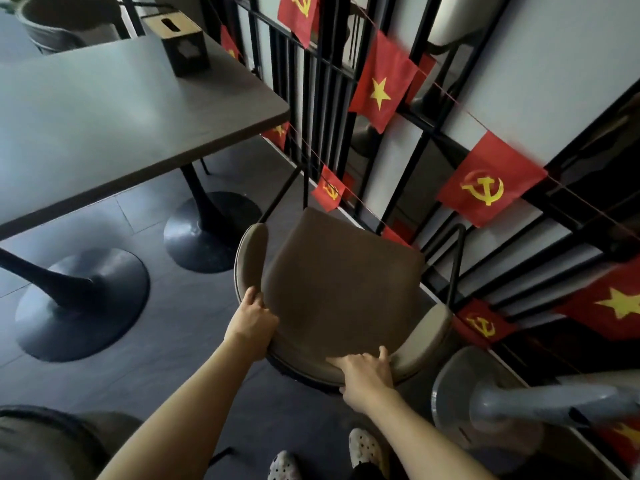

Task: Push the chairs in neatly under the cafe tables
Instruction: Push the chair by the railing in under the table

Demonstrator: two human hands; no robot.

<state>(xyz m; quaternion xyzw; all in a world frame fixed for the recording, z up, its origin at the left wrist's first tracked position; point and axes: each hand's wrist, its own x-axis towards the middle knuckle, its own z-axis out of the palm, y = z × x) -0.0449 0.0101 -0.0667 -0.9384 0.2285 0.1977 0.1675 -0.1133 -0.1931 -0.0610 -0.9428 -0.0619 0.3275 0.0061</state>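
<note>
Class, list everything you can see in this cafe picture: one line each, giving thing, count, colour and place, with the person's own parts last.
chair: one, brown, centre, out from the table
table: one, grey top, upper left
pedestal bases: two, black, floor under the table
tissue box: one, dark with tan top, far table corner
railing: one, black, right
flags: several, red and yellow, strung along railing
fan: one, grey, lower right
shoes: two, white spotted, bottom
left hand: gripping chair back
right hand: gripping chair back

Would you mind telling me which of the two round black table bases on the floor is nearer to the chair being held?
The right-hand base, under the table with the tissue box. It sits just left of the brown chair; the other base lies farther left.
</note>
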